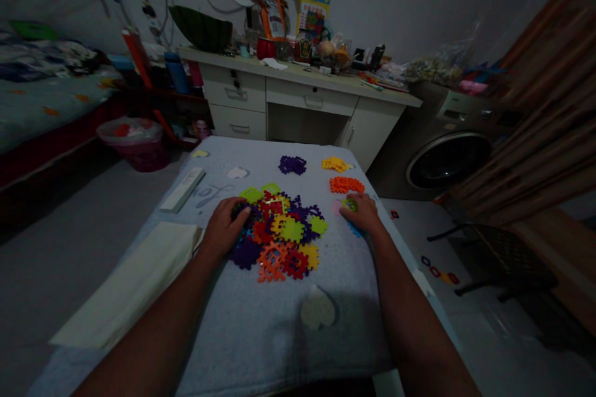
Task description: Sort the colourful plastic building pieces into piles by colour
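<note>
A pile of flat interlocking plastic pieces in red, purple, yellow, green and orange lies mid-table on a grey cloth. My left hand rests on the pile's left edge, fingers curled over a dark piece. My right hand lies to the right of the pile, fingers closed on a green piece, with a blue piece under the palm. Sorted small heaps sit farther back: purple, yellow, orange.
A white flat box and a folded pale cloth lie on the table's left. A heart-shaped pale patch is near the front. Behind stand a cluttered desk, a washing machine, a bed and a pink bin. Loose pieces lie on the floor at right.
</note>
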Tool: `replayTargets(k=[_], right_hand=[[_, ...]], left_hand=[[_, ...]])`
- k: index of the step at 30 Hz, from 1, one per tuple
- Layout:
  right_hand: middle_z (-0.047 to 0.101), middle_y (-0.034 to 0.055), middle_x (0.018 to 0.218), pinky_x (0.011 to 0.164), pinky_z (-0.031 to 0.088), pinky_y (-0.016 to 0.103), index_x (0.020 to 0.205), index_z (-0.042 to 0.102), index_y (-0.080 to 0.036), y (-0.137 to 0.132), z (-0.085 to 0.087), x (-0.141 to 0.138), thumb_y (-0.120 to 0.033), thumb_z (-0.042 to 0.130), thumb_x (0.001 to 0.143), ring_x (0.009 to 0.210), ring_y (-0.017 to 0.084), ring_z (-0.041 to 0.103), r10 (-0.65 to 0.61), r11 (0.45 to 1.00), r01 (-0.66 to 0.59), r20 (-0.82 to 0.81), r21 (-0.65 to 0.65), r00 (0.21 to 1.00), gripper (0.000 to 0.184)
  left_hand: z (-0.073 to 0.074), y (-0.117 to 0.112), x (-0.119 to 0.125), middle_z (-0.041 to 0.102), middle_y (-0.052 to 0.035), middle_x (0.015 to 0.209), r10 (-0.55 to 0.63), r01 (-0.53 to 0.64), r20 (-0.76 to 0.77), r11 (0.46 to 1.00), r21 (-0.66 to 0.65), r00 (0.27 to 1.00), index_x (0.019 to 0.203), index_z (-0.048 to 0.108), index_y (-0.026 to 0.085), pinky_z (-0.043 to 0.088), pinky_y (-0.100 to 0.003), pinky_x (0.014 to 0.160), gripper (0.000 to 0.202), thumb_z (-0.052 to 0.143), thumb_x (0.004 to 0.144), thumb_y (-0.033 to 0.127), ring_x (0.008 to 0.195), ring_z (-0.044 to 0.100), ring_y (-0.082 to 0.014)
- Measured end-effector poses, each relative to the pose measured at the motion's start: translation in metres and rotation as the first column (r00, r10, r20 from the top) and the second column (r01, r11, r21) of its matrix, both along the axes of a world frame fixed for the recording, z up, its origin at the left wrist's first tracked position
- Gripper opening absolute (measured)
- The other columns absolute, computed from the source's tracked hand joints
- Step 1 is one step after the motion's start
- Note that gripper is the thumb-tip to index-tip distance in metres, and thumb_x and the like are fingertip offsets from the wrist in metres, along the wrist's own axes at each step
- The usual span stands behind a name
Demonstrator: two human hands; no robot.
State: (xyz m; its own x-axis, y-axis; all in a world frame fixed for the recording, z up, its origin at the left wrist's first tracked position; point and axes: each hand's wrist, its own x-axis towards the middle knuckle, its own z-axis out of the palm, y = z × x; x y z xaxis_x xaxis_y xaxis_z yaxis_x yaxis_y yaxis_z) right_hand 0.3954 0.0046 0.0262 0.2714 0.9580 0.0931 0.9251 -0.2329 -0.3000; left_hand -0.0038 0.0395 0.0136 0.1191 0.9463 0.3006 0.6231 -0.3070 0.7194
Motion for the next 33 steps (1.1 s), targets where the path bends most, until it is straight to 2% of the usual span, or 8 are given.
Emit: replayTargets(k=[3, 6, 12, 16, 19, 25, 29, 33], right_hand=[[0.053, 0.0159, 0.134, 0.099, 0.037, 0.048, 0.124, 0.064, -0.022, 0.002, -0.003, -0.005, -0.040, 0.065, 0.082, 0.119, 0.034, 0.047, -0.003, 1.000, 0.003, 0.026, -0.026, 1.000, 0.046], [0.055, 0.0143, 0.128, 0.100, 0.036, 0.046, 0.118, 0.066, -0.022, 0.003, -0.003, -0.002, -0.034, 0.063, 0.083, 0.120, 0.031, 0.047, 0.010, 0.999, -0.009, 0.031, -0.040, 0.999, 0.038], [0.053, 0.0136, 0.130, 0.095, 0.038, 0.040, 0.126, 0.060, -0.023, -0.009, 0.017, 0.008, -0.036, 0.067, 0.079, 0.117, 0.029, 0.050, 0.013, 0.998, -0.011, 0.026, -0.067, 1.000, 0.049], [0.062, 0.0110, 0.106, 0.083, 0.041, 0.034, 0.107, 0.061, -0.018, -0.028, 0.030, 0.010, -0.039, 0.070, 0.076, 0.098, 0.025, 0.056, 0.050, 0.985, -0.043, 0.039, -0.165, 0.998, 0.038], [0.061, 0.0087, 0.096, 0.075, 0.039, 0.031, 0.098, 0.058, -0.018, -0.041, 0.028, 0.004, -0.043, 0.072, 0.073, 0.088, 0.023, 0.056, 0.049, 0.978, -0.034, 0.069, -0.205, 0.996, 0.038], [0.060, 0.0091, 0.098, 0.075, 0.039, 0.030, 0.097, 0.056, -0.018, -0.052, 0.018, -0.001, -0.033, 0.071, 0.071, 0.088, 0.022, 0.055, 0.055, 0.983, -0.045, 0.053, -0.179, 0.997, 0.034], [0.059, 0.0071, 0.095, 0.074, 0.040, 0.030, 0.095, 0.056, -0.019, -0.053, 0.023, 0.003, -0.032, 0.070, 0.069, 0.085, 0.021, 0.055, 0.051, 0.988, -0.048, 0.013, -0.149, 0.999, 0.033], [0.060, 0.0055, 0.095, 0.075, 0.042, 0.029, 0.095, 0.057, -0.020, -0.054, 0.030, 0.009, -0.032, 0.070, 0.067, 0.085, 0.020, 0.056, 0.044, 0.997, -0.047, -0.048, -0.059, 0.998, 0.034]], left_hand=[[-0.001, 0.000, 0.000, 0.062, -0.0100, 0.114, -0.005, 0.005, 0.010, 1.000, -0.004, 1.000, 0.112, 0.062, 0.019, 0.045, -0.041, 0.102, 0.044, 0.046, 0.088, 0.052, 0.111, 0.059, -0.0265], [-0.001, 0.000, 0.000, 0.062, -0.0099, 0.116, 0.005, -0.005, 0.011, 1.000, -0.015, 1.000, 0.113, 0.062, 0.020, 0.045, -0.042, 0.102, 0.044, 0.046, 0.087, 0.052, 0.112, 0.058, -0.0268], [-0.002, 0.001, -0.001, 0.062, -0.0095, 0.116, 0.001, 0.000, 0.022, 1.000, -0.012, 1.000, 0.112, 0.062, 0.020, 0.045, -0.042, 0.102, 0.044, 0.047, 0.087, 0.053, 0.111, 0.058, -0.0262], [-0.001, 0.001, -0.002, 0.062, -0.0094, 0.114, 0.003, -0.003, 0.021, 1.000, -0.006, 1.000, 0.111, 0.062, 0.020, 0.045, -0.041, 0.101, 0.044, 0.048, 0.087, 0.053, 0.111, 0.058, -0.0265], [0.000, 0.002, -0.001, 0.062, -0.0095, 0.114, 0.025, -0.025, 0.008, 1.000, -0.015, 1.000, 0.111, 0.062, 0.020, 0.045, -0.042, 0.102, 0.043, 0.048, 0.087, 0.052, 0.112, 0.058, -0.0269], [-0.005, 0.004, -0.003, 0.062, -0.0101, 0.115, 0.025, -0.025, 0.001, 1.000, -0.002, 1.000, 0.112, 0.062, 0.019, 0.045, -0.041, 0.102, 0.044, 0.048, 0.087, 0.052, 0.112, 0.058, -0.0268], [-0.005, 0.004, -0.003, 0.063, -0.0099, 0.114, 0.041, -0.041, 0.002, 0.999, -0.013, 0.999, 0.110, 0.063, 0.019, 0.045, -0.042, 0.101, 0.042, 0.049, 0.086, 0.051, 0.110, 0.059, -0.0269], [-0.005, 0.004, -0.002, 0.064, -0.0096, 0.113, 0.043, -0.043, 0.011, 0.999, -0.003, 0.999, 0.109, 0.063, 0.019, 0.046, -0.042, 0.100, 0.042, 0.049, 0.086, 0.052, 0.109, 0.059, -0.0269]])
